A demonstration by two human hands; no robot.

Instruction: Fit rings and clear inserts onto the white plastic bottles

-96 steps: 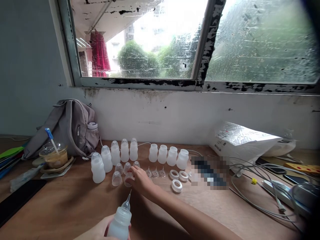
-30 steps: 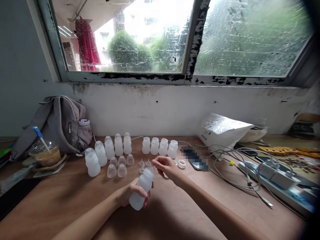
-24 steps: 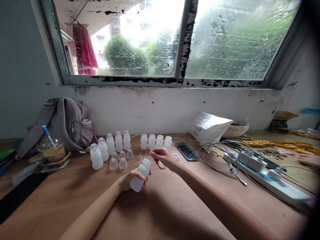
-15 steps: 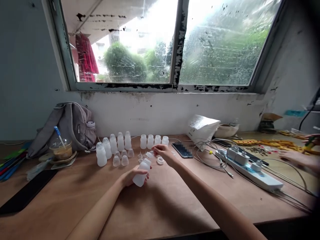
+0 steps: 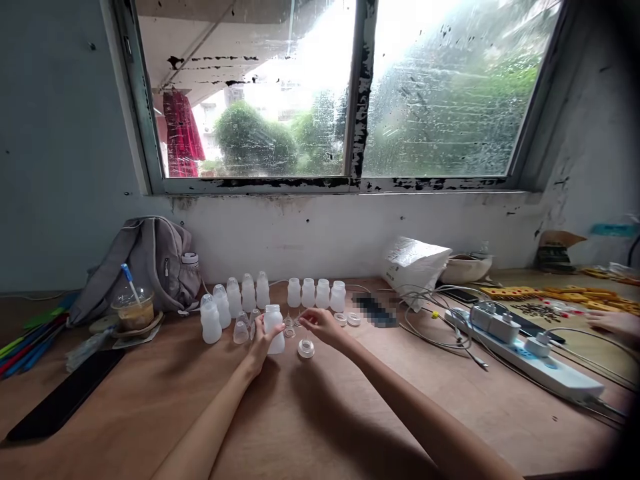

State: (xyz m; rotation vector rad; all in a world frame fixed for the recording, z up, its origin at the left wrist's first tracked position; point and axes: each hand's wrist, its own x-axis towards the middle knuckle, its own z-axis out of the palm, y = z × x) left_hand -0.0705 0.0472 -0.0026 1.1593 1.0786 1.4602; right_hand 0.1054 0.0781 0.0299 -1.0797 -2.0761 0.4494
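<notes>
The left hand has its grip around an open white bottle, held upright; whether its base touches the table is hard to tell. Its surface shows no print that can be read. The right hand has its fingertips drawn close together just beside the clear teats; whether its grip holds one cannot be told. Below, a collar lies on the table, with two white rings past the right hand. Clear caps stand left of the held bottle, some partly hidden behind the left hand. Behind are capped bottles at left and four open bottles at right. The silvery bag carries dark print too small to read. A phone is blurred by pixel blocks. Another person's hand is cut off at the right edge.
</notes>
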